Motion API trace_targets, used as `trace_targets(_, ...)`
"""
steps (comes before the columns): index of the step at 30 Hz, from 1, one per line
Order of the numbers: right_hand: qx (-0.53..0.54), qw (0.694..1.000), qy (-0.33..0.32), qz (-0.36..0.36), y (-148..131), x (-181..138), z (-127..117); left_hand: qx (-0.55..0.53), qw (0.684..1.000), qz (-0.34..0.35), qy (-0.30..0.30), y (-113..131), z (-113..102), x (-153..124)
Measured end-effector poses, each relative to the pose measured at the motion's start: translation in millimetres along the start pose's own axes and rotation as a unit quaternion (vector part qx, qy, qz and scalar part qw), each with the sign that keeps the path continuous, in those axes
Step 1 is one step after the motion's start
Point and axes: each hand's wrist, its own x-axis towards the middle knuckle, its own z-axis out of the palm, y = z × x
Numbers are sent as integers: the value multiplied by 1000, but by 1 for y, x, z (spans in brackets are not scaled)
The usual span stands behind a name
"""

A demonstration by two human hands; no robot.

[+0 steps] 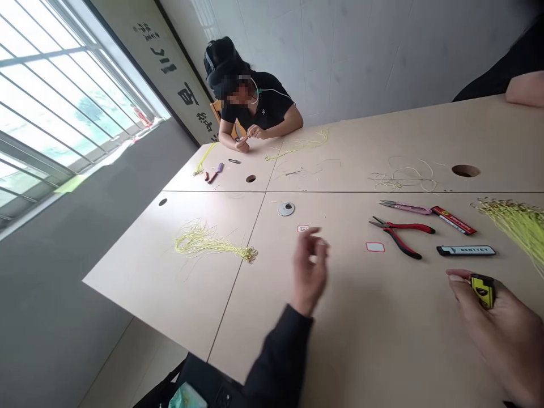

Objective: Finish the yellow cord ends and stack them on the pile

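Head view: the left hand, raised above the table and blurred, has its fingers half curled; whether it holds anything cannot be told, and a small red-edged tag lies just beyond it. The right hand is closed around a yellow-and-black lighter at the lower right of the view. Pliers, pink scissors and two more lighters lie in a loose row near that hand, seemingly placed for easy reach, beside a bundle of yellow cord. Across the table, a co-worker bends forward, both hands held close together over the table's edge.
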Motion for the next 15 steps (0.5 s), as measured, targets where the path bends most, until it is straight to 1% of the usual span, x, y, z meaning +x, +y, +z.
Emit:
trace_targets(2,9,999,-15,47,-5,1,-2,127,990,2,65,2,-63,16)
trace_targets(4,7,996,-21,84,-9,2,-4,245,962,-8,125,4,-121,29)
trace_targets(5,6,995,-25,91,-11,2,-5,304,944,-17,126,5,-146,34)
trace_targets(6,9,995,-32,90,-12,2,-6,365,924,-17,109,5,-167,38)
trace_targets(7,19,996,-41,83,-14,2,-6,420,904,-14,81,7,-182,41)
trace_targets(8,30,996,-49,74,-15,2,-7,446,893,-15,57,8,-194,43)
trace_targets(10,45,995,-60,62,-15,3,-7,476,879,-15,6,11,-204,47)
trace_targets(12,42,996,-63,56,-14,4,-6,490,871,-15,-39,15,-203,50)
trace_targets(15,44,996,-66,35,-9,7,-4,513,854,-14,-88,22,-194,56)
